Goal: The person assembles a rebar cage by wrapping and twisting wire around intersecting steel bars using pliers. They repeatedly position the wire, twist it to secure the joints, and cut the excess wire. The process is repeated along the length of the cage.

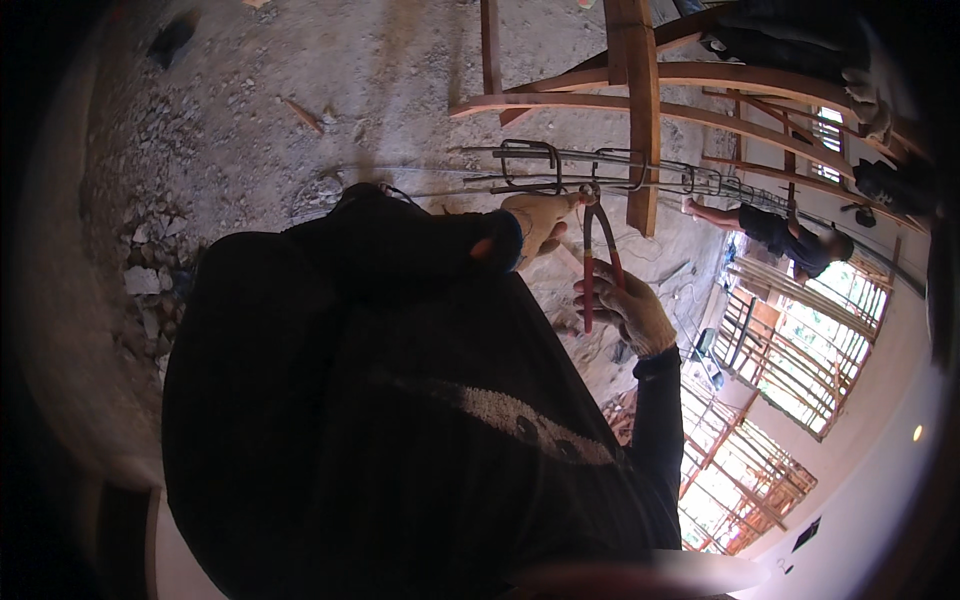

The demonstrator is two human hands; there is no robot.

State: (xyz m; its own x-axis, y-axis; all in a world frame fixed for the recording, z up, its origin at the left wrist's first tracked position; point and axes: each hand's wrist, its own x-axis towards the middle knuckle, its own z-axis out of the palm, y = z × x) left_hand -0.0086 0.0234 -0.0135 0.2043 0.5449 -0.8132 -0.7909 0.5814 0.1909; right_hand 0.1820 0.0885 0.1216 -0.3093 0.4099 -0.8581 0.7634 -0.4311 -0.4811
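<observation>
"What's hard to make out?"

"The jaws of the pincers (588,255), near the frame's upper centre: they blur into the rebar cage (558,170), so I can't tell whether they bite on anything. Dark clothing (390,370) blocks much of the lower half, and the upper right fades into shadow."

"And the left hand (533,225)?"

"Gloved, just above the centre, fingers partly curled, reaching to the cage beside the pincers' head. Whether it pinches anything, I can't tell."

"The right hand (640,312)?"

"Gloved too, right of centre, closed around the pincers' handles, which stand spread apart. Part of its grip is hidden."

"Anything close by?"

"A wooden post (643,130), upper right of centre, covering part of the cage."
</observation>
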